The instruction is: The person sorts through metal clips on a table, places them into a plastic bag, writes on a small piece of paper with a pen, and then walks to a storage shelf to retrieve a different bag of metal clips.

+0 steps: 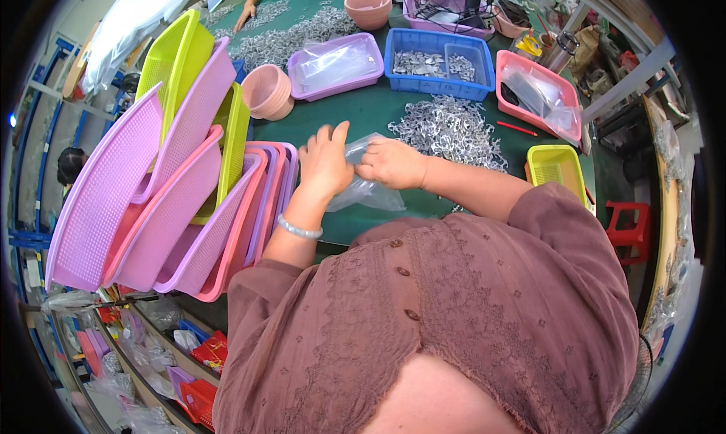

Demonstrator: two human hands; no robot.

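A clear plastic bag (368, 197) hangs and spreads over the green table edge in front of me. My right hand (392, 163) is closed on its upper edge, fingertips pinched together. Against the bag's left side is my left hand (327, 161), with its fingers apart and pointing up, slightly smeared; its thumb side touches the plastic. A bead bracelet (300, 228) circles that wrist. Just beyond my right hand lies a heap of small silvery metal clasps (446, 131). The bag's inside cannot be made out.
Stacked pink, purple and green baskets (181, 169) lean close on my left. Beyond stand pink bowls (268, 92), a purple tray of clear bags (337, 67), a blue bin (439, 62) and a pink basket (538, 93). Another person's hand (245, 15) rests at the far left.
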